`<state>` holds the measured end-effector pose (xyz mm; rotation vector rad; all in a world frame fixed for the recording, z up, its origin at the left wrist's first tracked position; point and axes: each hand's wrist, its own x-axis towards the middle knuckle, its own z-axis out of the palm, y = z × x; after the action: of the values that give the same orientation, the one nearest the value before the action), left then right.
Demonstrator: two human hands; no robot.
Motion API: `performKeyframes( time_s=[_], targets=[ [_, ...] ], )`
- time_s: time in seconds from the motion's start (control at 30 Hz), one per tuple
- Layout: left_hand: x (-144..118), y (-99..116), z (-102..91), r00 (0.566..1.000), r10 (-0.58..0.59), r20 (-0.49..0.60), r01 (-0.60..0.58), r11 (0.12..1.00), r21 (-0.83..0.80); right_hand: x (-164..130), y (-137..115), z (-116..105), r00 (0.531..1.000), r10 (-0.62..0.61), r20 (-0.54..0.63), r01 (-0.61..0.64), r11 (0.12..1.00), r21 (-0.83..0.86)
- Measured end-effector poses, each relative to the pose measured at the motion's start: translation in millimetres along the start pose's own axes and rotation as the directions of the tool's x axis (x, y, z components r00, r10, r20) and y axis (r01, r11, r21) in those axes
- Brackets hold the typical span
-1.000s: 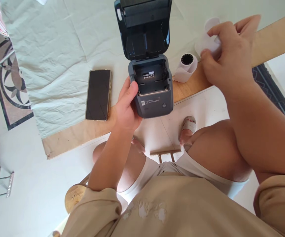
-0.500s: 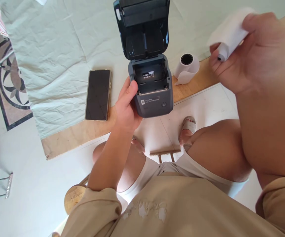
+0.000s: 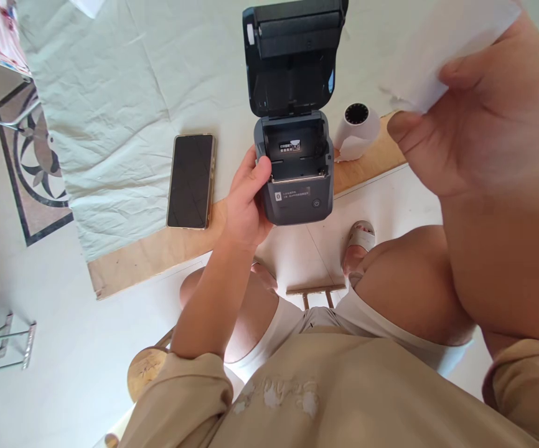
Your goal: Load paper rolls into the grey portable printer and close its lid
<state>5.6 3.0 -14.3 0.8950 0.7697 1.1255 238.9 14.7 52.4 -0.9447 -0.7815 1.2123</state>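
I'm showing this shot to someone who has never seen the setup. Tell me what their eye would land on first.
First, the dark label printer at top centre, lid flipped open and paper bay empty, gripped on its left side by the left hand. Next, the right hand raised close to the camera at upper right, holding white paper. Then the black phone lying face up on the pale cloth left of the printer, and a paper roll just right of it.

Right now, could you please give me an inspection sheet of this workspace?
Surface: wooden board partly under a creased pale cloth.
Job's things: printer, lid open, bay empty; paper raised at the right.
Clutter: phone face up; paper roll beside the printer.
Hands: left hand grips the printer's side; right hand holds the paper.
Cables: nothing seen.
Surroundings: tiled floor, stool, sandalled foot.
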Motion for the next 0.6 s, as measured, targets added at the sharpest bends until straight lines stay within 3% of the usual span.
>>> performKeyframes(
  time_s=[0.1,0.17,0.23,0.3,0.33,0.37,0.4,0.47,0.53,0.6],
  targets=[
    [0.5,-2.3,-1.5,1.0,-0.002,-0.005,0.002,1.0,-0.017,12.7,0.2,-15.0,0.981,0.193,0.007,-0.193,0.98,0.049],
    [0.7,-3.4,-1.0,1.0,0.002,-0.026,-0.003,0.999,-0.037,22.7,4.8,-26.4,0.956,0.282,-0.08,-0.278,0.959,0.052],
    [0.3,-2.9,0.7,0.999,0.0,-0.037,-0.002,0.999,-0.053,27.1,12.1,-32.5,0.956,0.198,-0.218,-0.201,0.98,0.009],
    [-0.7,-0.6,2.9,1.0,-0.003,-0.026,0.001,0.999,-0.052,22.3,19.6,-31.1,0.971,-0.081,-0.226,0.047,0.987,-0.155],
    [-1.4,0.9,4.0,1.0,-0.007,-0.015,0.006,0.999,-0.042,16.7,22.6,-27.9,0.956,-0.256,-0.146,0.21,0.94,-0.27],
    [-2.2,2.5,5.0,1.0,-0.012,-0.002,0.012,0.999,-0.031,9.5,24.9,-23.3,0.903,-0.43,0.002,0.4,0.838,-0.371],
    [-2.9,4.0,5.8,1.0,-0.019,0.015,0.019,1.0,-0.024,1.3,26.5,-17.8,0.82,-0.539,0.191,0.563,0.699,-0.441],
    [-4.1,6.3,6.8,0.998,-0.029,0.051,0.03,0.999,-0.023,-14.8,28.1,-5.7,0.655,-0.569,0.497,0.755,0.475,-0.453],
    [-4.7,7.3,7.3,0.997,-0.034,0.075,0.036,0.999,-0.023,-27.4,29.0,5.3,0.644,-0.475,0.6,0.764,0.445,-0.467],
    [-4.8,6.8,7.2,0.997,-0.033,0.069,0.034,0.999,-0.008,-34.4,30.3,13.2,0.698,-0.421,0.579,0.71,0.508,-0.487]
  ],
)
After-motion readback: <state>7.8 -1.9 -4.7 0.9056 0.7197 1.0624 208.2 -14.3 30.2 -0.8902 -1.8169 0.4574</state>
